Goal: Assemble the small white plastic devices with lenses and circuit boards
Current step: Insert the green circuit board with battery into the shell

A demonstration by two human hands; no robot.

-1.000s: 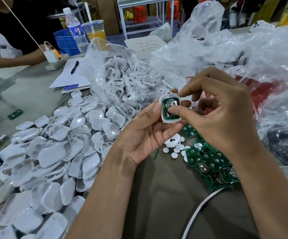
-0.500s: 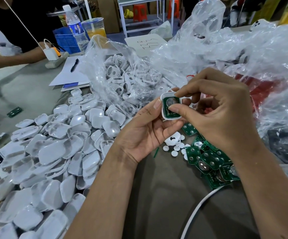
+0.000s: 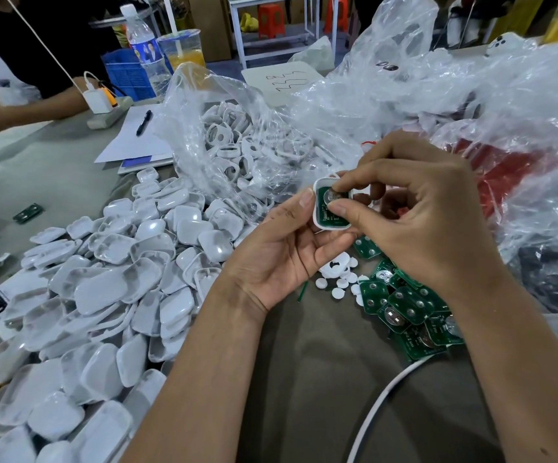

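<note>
Holding a white shell [image 3: 317,208] at mid-frame, the left hand [image 3: 284,259] grips it from below and from the left edge, fingers curled round it. A green board [image 3: 329,212] sits inside the shell. The right hand [image 3: 418,225] pinches at the board, index tip on its upper edge and thumb on its right side. A second ago the index finger arched clear above the shell; it now bends down onto the board's silver disc, and the shell has tilted slightly. Both hands sit at about the same spot as before.

Below the right hand lies a heap of boards [image 3: 411,312] on the table [image 3: 321,379], with small white discs [image 3: 337,284] just left of it. A heap of shells [image 3: 103,295] fills the lower left. A clear bag of rings [image 3: 237,145] stands above centre, and crumpled plastic [image 3: 471,95] covers the upper right. A white cable [image 3: 377,402] curves out of the bottom edge.

The right fingers hide most of the board's right half and the shell's right rim. The left fingertips behind the shell cannot be seen. Whether the board is fully seated cannot be told. The right wrist covers part of the board heap. Red and dark things under the plastic at the right are too veiled to name. At upper left another person's arm [image 3: 20,108] is cut by the frame edge.
</note>
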